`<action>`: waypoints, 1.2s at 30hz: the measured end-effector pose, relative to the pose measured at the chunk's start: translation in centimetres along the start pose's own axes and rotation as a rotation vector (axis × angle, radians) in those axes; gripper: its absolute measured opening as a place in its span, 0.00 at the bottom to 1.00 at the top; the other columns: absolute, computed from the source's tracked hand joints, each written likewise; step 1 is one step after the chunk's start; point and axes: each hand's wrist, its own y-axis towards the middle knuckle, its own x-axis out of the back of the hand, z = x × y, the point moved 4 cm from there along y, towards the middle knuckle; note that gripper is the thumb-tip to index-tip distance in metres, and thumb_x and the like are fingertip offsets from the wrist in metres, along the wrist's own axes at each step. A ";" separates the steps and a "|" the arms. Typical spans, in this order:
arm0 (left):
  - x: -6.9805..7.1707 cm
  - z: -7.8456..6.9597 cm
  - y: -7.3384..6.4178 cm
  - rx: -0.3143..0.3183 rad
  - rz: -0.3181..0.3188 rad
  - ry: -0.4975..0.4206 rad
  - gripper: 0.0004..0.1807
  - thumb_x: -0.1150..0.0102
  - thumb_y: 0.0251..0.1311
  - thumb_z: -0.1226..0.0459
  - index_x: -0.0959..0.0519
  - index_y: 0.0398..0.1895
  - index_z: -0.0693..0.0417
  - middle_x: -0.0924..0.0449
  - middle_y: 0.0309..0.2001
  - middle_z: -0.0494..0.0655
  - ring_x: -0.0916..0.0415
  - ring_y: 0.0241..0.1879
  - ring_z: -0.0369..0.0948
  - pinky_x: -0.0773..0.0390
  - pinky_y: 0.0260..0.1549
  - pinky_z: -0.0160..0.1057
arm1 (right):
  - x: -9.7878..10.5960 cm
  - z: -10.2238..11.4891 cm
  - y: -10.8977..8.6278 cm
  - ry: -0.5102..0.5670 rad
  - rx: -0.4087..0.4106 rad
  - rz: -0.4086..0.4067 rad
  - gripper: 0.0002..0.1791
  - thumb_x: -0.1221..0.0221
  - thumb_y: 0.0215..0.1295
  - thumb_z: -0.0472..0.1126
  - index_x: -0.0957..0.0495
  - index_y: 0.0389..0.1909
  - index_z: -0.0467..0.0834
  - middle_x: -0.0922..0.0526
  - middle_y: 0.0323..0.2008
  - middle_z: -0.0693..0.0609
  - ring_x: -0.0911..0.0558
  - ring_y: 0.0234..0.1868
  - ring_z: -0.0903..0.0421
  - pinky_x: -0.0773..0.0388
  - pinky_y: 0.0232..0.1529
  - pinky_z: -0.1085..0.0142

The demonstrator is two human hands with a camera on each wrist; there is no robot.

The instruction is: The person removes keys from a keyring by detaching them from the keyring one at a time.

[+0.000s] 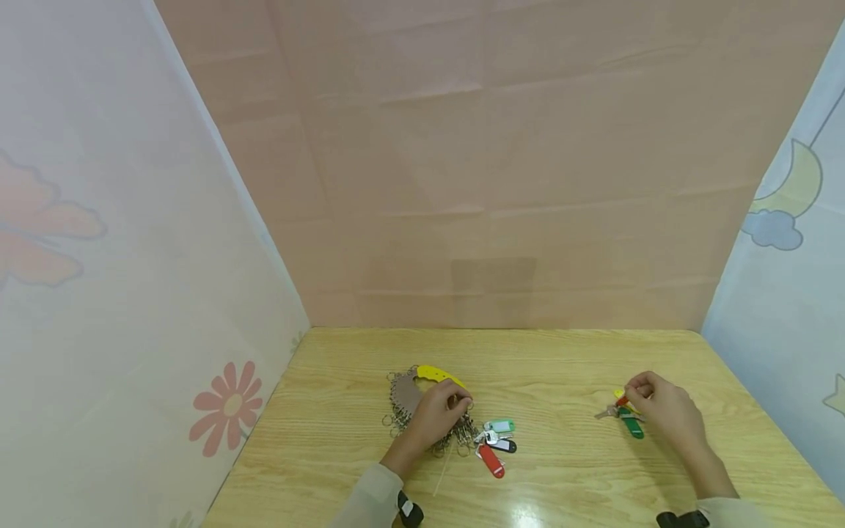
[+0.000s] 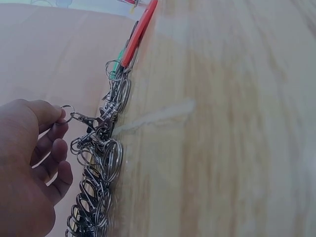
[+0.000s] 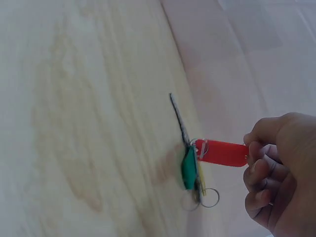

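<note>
Toward the worktop's (image 1: pixel 561 469) right edge, red tag (image 3: pixel 224 153) was pinched beside key (image 3: pixel 178 116) and green tag (image 1: pixel 631 425).
Hands were well apart: right hand (image 1: pixel 671 413) gripped the red tag's end; left hand (image 1: pixel 434 414) pinched a ring (image 2: pixel 73 109) at the yellow-handled holder (image 1: pixel 405 392), nearer the left edge. Looked like the gripping step; next move probably called for a steady ring.

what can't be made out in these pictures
Head view: part of the grey plate, hidden behind the left hand.
Head view: any writing on the green tag right of that hand, too small to read.
Left wrist view: far end of the red tag, cut off by the top edge.
</note>
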 end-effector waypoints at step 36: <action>0.4 0.1 -0.5 0.040 0.014 0.037 0.08 0.38 0.77 0.59 0.12 0.48 0.51 0.17 0.43 0.39 0.30 0.36 0.29 0.25 0.36 0.29 | -4.2 7.2 -1.1 0.083 0.146 0.035 0.07 0.38 0.76 0.40 0.17 0.44 0.40 0.15 0.30 0.53 0.30 0.20 0.66 0.33 0.18 0.71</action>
